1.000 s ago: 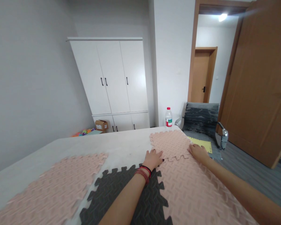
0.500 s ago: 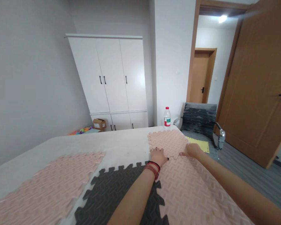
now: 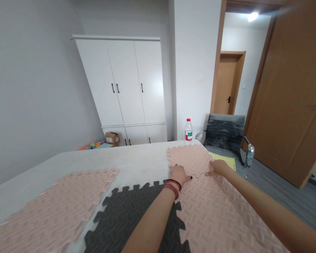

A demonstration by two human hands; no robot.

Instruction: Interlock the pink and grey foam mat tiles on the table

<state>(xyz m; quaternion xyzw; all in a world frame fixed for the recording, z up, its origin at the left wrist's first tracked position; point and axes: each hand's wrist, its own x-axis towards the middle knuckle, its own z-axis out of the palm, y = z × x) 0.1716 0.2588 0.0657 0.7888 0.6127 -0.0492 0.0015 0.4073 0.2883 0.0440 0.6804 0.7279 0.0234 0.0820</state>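
A pink foam mat tile [image 3: 191,154] lies at the table's far right corner, against a second pink foam mat tile [image 3: 213,214] nearer to me. A wavy toothed seam runs between them. My left hand [image 3: 179,174] presses on the seam's left end, fingers spread and thumb stretched right. At the right edge, my right hand [image 3: 218,168] grips the mat by the seam, thumb on top; its other fingers are partly hidden. Beneath my left forearm is a dark grey foam mat tile [image 3: 131,207], its teeth beside the near pink tile.
Another pink foam mat [image 3: 60,203] lies left on the white table [image 3: 137,158]. A red-capped bottle [image 3: 188,130] stands at the far edge. Beyond the right edge are a chair [image 3: 225,133] and a yellow sheet [image 3: 226,162]. A white cabinet [image 3: 126,77] and cardboard box [image 3: 112,138] are behind.
My left thumb has slid slightly right along the seam, and my right thumb has shifted a little right too. The seam looks narrower. The view has tilted slightly.
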